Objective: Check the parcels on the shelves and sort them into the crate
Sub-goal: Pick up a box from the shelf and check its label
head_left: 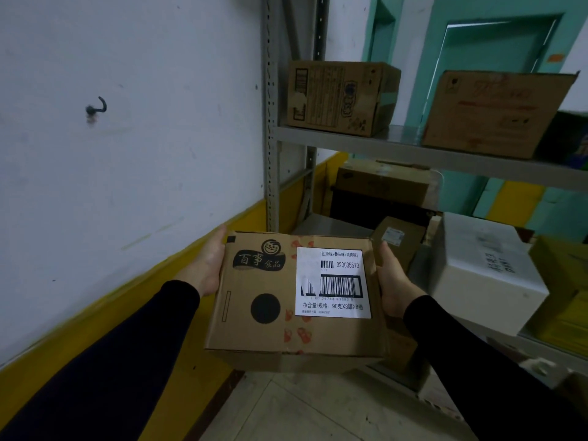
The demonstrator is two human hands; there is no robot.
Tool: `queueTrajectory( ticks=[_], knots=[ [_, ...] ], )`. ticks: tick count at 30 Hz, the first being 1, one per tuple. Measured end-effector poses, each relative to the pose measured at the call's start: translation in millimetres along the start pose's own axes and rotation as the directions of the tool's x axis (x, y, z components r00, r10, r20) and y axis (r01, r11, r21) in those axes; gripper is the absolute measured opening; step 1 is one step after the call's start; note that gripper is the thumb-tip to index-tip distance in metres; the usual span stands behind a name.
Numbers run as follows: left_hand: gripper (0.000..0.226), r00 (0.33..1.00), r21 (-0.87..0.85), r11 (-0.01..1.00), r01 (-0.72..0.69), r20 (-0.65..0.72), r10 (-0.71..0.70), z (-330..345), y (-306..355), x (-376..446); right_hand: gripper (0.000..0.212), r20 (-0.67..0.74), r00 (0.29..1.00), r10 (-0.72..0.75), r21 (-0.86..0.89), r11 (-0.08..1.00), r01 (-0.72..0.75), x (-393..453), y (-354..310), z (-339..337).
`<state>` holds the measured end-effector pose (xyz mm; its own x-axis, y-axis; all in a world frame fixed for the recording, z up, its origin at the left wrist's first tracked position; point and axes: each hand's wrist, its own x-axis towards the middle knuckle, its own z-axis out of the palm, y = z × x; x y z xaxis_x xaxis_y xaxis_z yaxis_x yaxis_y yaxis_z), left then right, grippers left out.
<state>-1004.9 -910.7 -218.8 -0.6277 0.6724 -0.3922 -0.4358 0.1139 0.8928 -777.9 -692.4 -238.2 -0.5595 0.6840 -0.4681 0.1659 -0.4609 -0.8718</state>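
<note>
parcel [296, 300] between hands | left hand [206, 268] grips left side | right hand [394, 281] grips right side

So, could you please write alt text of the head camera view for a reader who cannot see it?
Both hands, left hand and right hand, hold a cardboard box by its sides, its white barcode label facing up. Behind it, a metal shelf carries more cardboard boxes.
</note>
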Motion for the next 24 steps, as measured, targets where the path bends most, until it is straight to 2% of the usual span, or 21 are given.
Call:
queueTrajectory(
  ticks=[6, 13, 17, 21, 22, 24],
  knots=[
    [0.078, 1.000, 0.008, 1.000, 0.016, -0.025, -0.015, 5, 1, -1, 0.087, -0.027, 0.999, 0.021, -0.031, 0.999, -0.022, 0, -4, -5],
    [0.074, 0.998, 0.005, 1.000, 0.007, -0.065, -0.007, 11, -2, -5, 0.091, 0.014, 1.000, 0.026, -0.020, 0.999, -0.026, -2, -2, -7],
    [0.069, 0.993, -0.088, 0.991, -0.103, -0.061, 0.098, 12, -3, -10, 0.089, 0.018, 0.998, -0.063, 0.066, 0.996, 0.062, -2, 1, -8],
    [0.055, 0.945, -0.158, 0.949, -0.273, -0.231, 0.233, 9, 3, -15, 0.071, -0.049, 0.980, -0.194, 0.159, 0.967, 0.199, -2, 0, -12],
    [0.051, 0.945, -0.156, 0.951, -0.266, -0.238, 0.225, 6, 7, -18, 0.072, -0.053, 0.977, -0.207, 0.164, 0.963, 0.213, -2, -2, -12],
    [0.037, 0.969, -0.082, 0.977, -0.197, -0.164, 0.182, 1, 11, -22, 0.079, -0.040, 0.980, -0.197, 0.156, 0.967, 0.201, -2, -5, -14]
  ],
)
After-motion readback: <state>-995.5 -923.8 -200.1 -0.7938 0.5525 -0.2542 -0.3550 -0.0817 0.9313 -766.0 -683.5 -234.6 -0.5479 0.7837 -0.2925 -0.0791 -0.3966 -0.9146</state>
